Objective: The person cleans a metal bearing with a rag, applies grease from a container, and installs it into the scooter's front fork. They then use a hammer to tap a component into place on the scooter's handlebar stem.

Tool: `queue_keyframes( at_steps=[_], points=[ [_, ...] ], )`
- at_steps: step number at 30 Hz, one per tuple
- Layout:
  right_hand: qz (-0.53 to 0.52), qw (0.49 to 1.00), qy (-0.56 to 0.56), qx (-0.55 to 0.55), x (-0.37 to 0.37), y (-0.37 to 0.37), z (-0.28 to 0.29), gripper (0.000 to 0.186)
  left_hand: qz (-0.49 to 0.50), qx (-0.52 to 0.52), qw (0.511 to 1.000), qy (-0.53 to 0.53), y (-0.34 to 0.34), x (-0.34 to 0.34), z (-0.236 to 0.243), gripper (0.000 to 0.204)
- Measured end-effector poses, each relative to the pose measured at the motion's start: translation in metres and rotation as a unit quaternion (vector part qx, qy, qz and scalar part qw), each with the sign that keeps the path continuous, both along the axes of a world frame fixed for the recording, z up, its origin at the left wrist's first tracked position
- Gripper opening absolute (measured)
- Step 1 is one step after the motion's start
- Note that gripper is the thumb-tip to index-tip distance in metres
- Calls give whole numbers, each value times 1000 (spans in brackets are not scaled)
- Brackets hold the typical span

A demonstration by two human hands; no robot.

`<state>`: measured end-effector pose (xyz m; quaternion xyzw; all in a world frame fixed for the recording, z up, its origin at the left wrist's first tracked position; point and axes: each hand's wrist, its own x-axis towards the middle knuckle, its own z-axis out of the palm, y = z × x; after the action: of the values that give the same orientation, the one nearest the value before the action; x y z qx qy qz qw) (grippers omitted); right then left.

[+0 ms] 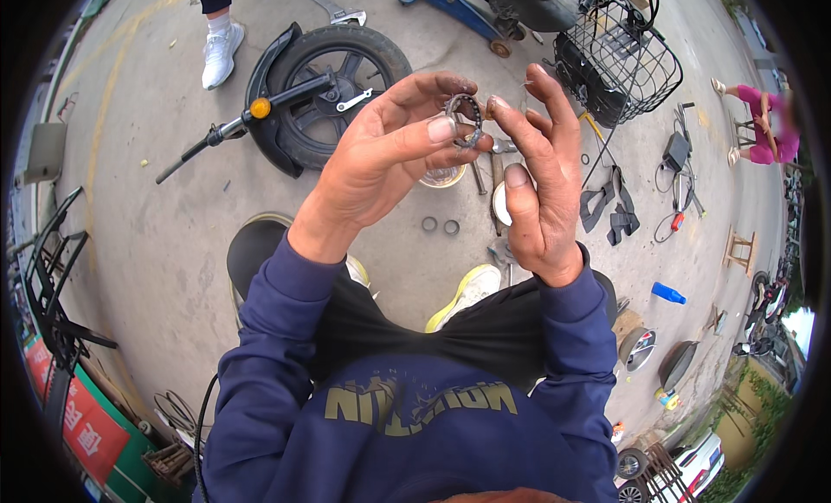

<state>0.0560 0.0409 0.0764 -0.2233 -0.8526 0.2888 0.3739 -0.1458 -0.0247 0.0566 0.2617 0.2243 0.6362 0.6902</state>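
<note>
My left hand (381,152) is raised in front of me, with thumb and fingers pinching a small greasy ring-shaped ball bearing (477,118) on edge. Small balls show along its inner side. My right hand (545,183) is held up close beside it, fingers apart. Its index fingertip is dirty with brownish grease and nearly meets the bearing; whether they touch, I cannot tell. Below the hands, a clear bowl (443,177) is partly hidden by my left fingers. Two small dark metal rings (429,223) lie on the ground between my feet.
A wheel with fork (299,48) lies ahead left, near a person's white shoe (222,53). A vehicle's wire basket (628,57) stands ahead right. Black straps (621,210), a blue bottle (668,293) and a wooden stool (739,249) are to the right. A person (769,126) sits farther off.
</note>
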Motion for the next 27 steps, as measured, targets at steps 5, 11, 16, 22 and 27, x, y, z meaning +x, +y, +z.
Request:
queue_keyframes(
  at_steps=[5,11,16,22,27],
  points=[
    [-11,1000,-4,9,-5,-2,-2,55,-8,9,1000,1,1,-1,2,47],
    [-47,987,-58,143,-6,4,-1,57,15,-11,1000,-19,-2,-3,4,45],
    [-71,985,-33,157,0,9,-1,56,5,-3,1000,19,-1,-6,2,49],
    [-42,993,-27,108,-4,2,2,57,10,-13,998,55,-1,-3,2,51],
    [-30,989,-35,138,-2,5,2,55,10,-7,997,78,0,-4,-1,51]
  ],
)
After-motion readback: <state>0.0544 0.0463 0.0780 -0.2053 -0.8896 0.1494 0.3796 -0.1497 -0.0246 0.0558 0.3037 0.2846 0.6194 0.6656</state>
